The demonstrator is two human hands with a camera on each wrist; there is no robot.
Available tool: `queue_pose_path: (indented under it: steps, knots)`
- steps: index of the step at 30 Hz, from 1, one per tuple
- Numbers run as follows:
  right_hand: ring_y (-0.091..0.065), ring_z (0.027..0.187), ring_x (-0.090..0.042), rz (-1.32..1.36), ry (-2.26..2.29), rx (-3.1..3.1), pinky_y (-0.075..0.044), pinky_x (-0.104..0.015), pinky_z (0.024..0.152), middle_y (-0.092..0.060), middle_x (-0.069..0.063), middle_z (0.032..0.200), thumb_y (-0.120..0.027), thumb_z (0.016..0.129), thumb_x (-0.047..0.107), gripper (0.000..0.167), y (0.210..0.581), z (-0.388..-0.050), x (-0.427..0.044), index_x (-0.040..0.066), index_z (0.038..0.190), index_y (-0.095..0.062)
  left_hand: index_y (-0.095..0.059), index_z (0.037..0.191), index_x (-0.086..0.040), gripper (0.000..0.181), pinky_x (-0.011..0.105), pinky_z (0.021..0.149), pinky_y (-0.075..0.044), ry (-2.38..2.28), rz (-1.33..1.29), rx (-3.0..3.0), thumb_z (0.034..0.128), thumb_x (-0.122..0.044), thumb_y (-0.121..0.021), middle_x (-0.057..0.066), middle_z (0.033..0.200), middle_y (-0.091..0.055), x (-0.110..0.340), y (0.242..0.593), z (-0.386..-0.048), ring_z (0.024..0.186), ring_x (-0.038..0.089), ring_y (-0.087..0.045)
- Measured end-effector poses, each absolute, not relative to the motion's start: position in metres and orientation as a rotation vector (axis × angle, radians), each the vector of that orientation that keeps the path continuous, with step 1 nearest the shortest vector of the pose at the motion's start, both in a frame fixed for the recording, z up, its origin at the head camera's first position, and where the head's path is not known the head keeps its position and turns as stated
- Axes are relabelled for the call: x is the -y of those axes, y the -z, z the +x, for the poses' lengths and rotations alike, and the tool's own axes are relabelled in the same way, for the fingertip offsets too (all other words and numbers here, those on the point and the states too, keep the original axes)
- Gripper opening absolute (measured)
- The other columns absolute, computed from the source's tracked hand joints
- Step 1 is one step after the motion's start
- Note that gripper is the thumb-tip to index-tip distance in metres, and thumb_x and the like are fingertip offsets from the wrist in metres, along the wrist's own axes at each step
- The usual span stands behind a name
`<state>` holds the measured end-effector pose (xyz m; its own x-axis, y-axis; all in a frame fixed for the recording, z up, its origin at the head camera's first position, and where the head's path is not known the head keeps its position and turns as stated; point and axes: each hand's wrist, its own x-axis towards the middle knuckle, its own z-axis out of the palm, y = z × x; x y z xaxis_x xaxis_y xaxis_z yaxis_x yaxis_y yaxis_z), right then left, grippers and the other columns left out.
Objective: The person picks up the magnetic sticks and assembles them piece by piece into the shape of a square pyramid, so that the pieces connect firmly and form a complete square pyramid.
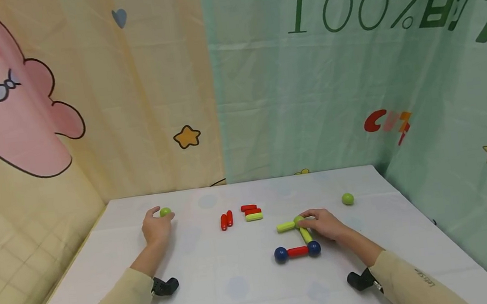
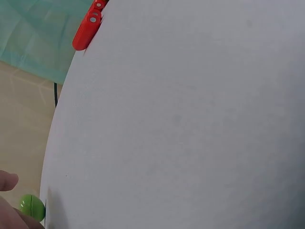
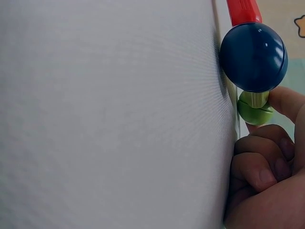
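Note:
At the far left of the table, my left hand (image 1: 156, 229) has its thumb and forefinger around a green ball (image 1: 165, 212). The left wrist view shows the thumb in front of that ball (image 2: 32, 208) and a gap between it and the forefinger's tip. My right hand (image 1: 325, 224) pinches another green ball (image 1: 298, 221) between thumb and forefinger, its other fingers curled. Two yellow-green rods (image 1: 306, 235) join that ball, one pointing left, one toward a dark blue ball (image 1: 313, 249). A red rod (image 1: 297, 251) links this to a second blue ball (image 1: 281, 254).
Two red rods (image 1: 224, 222) lie side by side left of centre. Two more red rods (image 1: 248, 207) and a yellow-green rod (image 1: 254, 217) are grouped beside them. A loose green ball (image 1: 347, 199) sits at the back right. Printed curtains (image 1: 264, 94) hang behind the table.

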<state>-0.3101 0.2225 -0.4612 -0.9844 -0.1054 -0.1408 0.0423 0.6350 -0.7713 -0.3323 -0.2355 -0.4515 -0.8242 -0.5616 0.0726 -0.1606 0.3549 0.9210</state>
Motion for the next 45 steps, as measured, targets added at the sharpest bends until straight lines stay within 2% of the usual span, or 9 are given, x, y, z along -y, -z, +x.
queue_pose_path:
  steps: [3,5,10,12,19,21,32,41,45]
  knots:
    - [-0.049,0.090,-0.020,-0.036,1.275,-2.678,-0.038,-0.031,0.071,-0.062,-0.008,0.115,-0.073,0.090,0.043,0.045,0.462,-0.310,-0.222,0.013,0.123,-0.070,-0.049,0.143,0.001,0.056,0.055,0.109,-0.037,1.457,0.643,2.265,0.0916,-0.014,-0.066,0.032,0.137,-0.053,0.241,0.453,-0.333,0.126,0.044,-0.050]
    - [-0.048,0.089,-0.021,-0.033,1.283,-2.673,-0.038,-0.031,0.070,-0.062,-0.008,0.112,-0.073,0.090,0.043,0.046,0.463,-0.310,-0.221,0.012,0.123,-0.070,-0.049,0.143,0.002,0.055,0.055,0.112,-0.034,1.456,0.648,2.272,0.0919,-0.013,-0.065,0.032,0.143,-0.049,0.244,0.456,-0.335,0.133,0.045,-0.046]
    - [-0.047,0.084,-0.020,-0.029,1.288,-2.671,-0.036,-0.031,0.066,-0.058,-0.006,0.101,-0.072,0.090,0.043,0.046,0.464,-0.311,-0.221,0.012,0.124,-0.069,-0.052,0.140,0.004,0.051,0.055,0.115,-0.030,1.438,0.650,2.290,0.0924,-0.012,-0.064,0.031,0.146,-0.048,0.247,0.457,-0.337,0.140,0.045,-0.040]
    - [-0.047,0.084,-0.020,-0.023,1.285,-2.670,-0.036,-0.031,0.067,-0.059,-0.007,0.102,-0.072,0.090,0.043,0.046,0.464,-0.311,-0.220,0.013,0.124,-0.069,-0.053,0.138,0.004,0.050,0.055,0.115,-0.030,1.433,0.655,2.298,0.0920,-0.012,-0.063,0.031,0.145,-0.048,0.247,0.456,-0.336,0.141,0.045,-0.039]
    - [-0.050,0.095,-0.021,-0.022,1.283,-2.679,-0.040,-0.031,0.076,-0.063,-0.009,0.126,-0.072,0.090,0.045,0.045,0.465,-0.313,-0.220,0.014,0.123,-0.070,-0.052,0.140,0.004,0.051,0.054,0.116,-0.030,1.450,0.707,2.336,0.0939,-0.015,-0.063,0.029,0.148,-0.047,0.245,0.453,-0.338,0.142,0.044,-0.037]
    - [-0.050,0.097,-0.021,-0.024,1.281,-2.679,-0.040,-0.031,0.077,-0.062,-0.010,0.128,-0.072,0.090,0.045,0.045,0.466,-0.313,-0.221,0.014,0.123,-0.070,-0.052,0.140,0.004,0.051,0.054,0.116,-0.030,1.445,0.718,2.346,0.0944,-0.016,-0.063,0.029,0.147,-0.047,0.246,0.453,-0.340,0.142,0.044,-0.038]
    - [-0.048,0.087,-0.020,-0.025,1.296,-2.665,-0.037,-0.031,0.068,-0.061,-0.007,0.109,-0.073,0.089,0.046,0.049,0.466,-0.314,-0.221,0.012,0.124,-0.069,-0.058,0.134,0.005,0.045,0.055,0.114,-0.033,1.430,0.744,2.370,0.0954,-0.018,-0.061,0.028,0.144,-0.051,0.244,0.455,-0.341,0.138,0.044,-0.043]
    - [-0.049,0.091,-0.020,-0.011,1.283,-2.677,-0.039,-0.031,0.073,-0.063,-0.007,0.118,-0.074,0.088,0.045,0.045,0.466,-0.314,-0.222,0.015,0.121,-0.071,-0.066,0.125,0.005,0.044,0.054,0.109,-0.038,1.430,0.677,2.399,0.0947,-0.026,-0.064,0.026,0.135,-0.060,0.238,0.452,-0.335,0.130,0.042,-0.051]
    - [-0.049,0.090,-0.020,-0.003,1.286,-2.676,-0.039,-0.030,0.072,-0.064,-0.007,0.115,-0.075,0.087,0.046,0.046,0.466,-0.313,-0.223,0.015,0.121,-0.072,-0.067,0.123,0.005,0.048,0.053,0.110,-0.038,1.477,0.632,2.407,0.0929,-0.031,-0.067,0.025,0.135,-0.060,0.235,0.451,-0.331,0.132,0.042,-0.050]
